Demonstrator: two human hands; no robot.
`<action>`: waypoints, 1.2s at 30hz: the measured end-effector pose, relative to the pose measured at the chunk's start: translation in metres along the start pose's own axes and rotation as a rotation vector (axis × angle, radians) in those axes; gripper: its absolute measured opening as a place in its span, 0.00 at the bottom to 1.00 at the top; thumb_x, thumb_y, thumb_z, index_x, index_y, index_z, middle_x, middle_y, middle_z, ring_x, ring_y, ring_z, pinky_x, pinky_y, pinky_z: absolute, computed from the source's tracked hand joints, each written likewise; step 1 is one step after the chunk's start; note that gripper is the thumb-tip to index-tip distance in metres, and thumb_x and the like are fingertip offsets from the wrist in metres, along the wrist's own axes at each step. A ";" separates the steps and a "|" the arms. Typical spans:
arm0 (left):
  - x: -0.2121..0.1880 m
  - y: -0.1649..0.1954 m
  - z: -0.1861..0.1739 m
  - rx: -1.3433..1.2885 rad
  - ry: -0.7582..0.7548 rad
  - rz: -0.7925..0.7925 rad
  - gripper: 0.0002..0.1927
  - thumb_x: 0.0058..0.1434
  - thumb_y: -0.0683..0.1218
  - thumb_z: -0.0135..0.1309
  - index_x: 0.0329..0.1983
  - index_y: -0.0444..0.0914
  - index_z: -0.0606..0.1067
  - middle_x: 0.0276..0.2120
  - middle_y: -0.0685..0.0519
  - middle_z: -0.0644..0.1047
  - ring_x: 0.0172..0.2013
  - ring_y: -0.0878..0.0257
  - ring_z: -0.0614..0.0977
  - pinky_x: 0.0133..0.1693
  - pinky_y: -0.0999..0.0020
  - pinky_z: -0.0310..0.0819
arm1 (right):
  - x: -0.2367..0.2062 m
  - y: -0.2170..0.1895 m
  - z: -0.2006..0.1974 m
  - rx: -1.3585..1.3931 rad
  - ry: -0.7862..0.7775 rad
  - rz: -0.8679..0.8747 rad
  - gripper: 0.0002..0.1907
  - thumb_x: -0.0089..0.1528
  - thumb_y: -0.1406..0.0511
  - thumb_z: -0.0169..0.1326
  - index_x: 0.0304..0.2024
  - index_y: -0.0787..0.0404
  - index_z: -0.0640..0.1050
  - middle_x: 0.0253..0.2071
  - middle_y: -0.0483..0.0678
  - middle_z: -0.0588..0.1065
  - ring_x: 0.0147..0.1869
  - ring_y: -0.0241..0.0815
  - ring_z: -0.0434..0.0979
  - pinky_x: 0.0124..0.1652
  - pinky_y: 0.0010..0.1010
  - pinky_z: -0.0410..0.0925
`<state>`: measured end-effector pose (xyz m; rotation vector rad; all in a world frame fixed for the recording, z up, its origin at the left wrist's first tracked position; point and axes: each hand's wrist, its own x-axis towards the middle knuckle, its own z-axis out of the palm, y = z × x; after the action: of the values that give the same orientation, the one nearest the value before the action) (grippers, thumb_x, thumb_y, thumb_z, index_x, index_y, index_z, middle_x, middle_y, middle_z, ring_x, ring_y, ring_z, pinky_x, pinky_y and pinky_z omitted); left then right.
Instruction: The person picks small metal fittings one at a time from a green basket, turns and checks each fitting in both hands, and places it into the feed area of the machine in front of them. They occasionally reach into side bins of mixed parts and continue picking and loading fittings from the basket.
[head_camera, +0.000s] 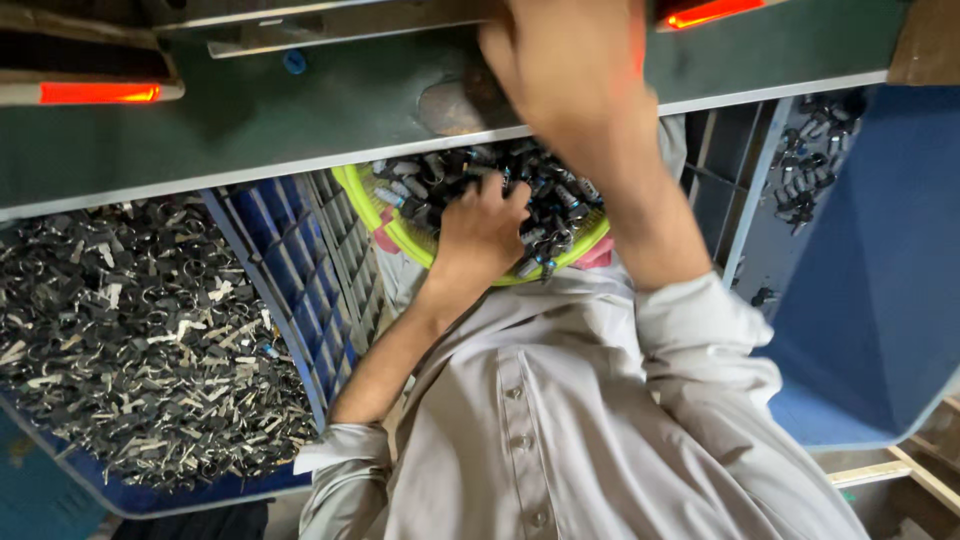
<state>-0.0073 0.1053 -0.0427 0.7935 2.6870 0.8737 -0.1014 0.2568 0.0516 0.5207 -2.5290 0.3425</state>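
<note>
Grey shirt (560, 440) fills 6 o'clock. At 9 o'clock, blue crate (290, 250) holds loose metal scraps (140, 330). Left hand (480, 235) digs with curled fingers into small metal parts (450, 185) in the yellow-green basket (365, 200); pinch one piece only. Right hand (565, 60), at 12 o'clock on the counter (300, 120): grip cannot be told.

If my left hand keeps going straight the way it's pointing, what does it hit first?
The left hand already rests on the heap of small dark metal parts in the yellow-green bowl; pushing on, it would probably dig deeper into them, towards the green bench edge.
</note>
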 end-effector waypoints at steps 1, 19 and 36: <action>0.001 0.002 0.000 0.017 0.018 0.024 0.07 0.50 0.43 0.59 0.32 0.40 0.74 0.35 0.47 0.73 0.34 0.47 0.79 0.33 0.53 0.74 | -0.007 -0.005 -0.012 0.140 0.031 0.002 0.08 0.57 0.72 0.55 0.38 0.67 0.81 0.35 0.55 0.79 0.40 0.56 0.78 0.38 0.43 0.70; -0.038 -0.012 -0.067 -1.097 0.248 -0.161 0.13 0.63 0.40 0.61 0.47 0.36 0.72 0.45 0.53 0.78 0.46 0.65 0.80 0.52 0.69 0.73 | -0.128 -0.066 0.003 0.904 -0.041 0.484 0.19 0.52 0.86 0.48 0.39 0.65 0.78 0.42 0.53 0.78 0.43 0.41 0.81 0.42 0.30 0.77; -0.054 -0.026 -0.085 -0.216 0.612 0.232 0.18 0.45 0.35 0.55 0.41 0.38 0.76 0.31 0.51 0.72 0.30 0.51 0.76 0.33 0.57 0.72 | -0.131 -0.072 0.046 1.730 0.003 0.848 0.13 0.67 0.78 0.59 0.41 0.64 0.66 0.36 0.56 0.77 0.39 0.43 0.79 0.38 0.30 0.74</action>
<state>-0.0030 0.0167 0.0121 0.9152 2.9460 1.6669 0.0122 0.2152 -0.0479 -0.1063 -1.6402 2.7599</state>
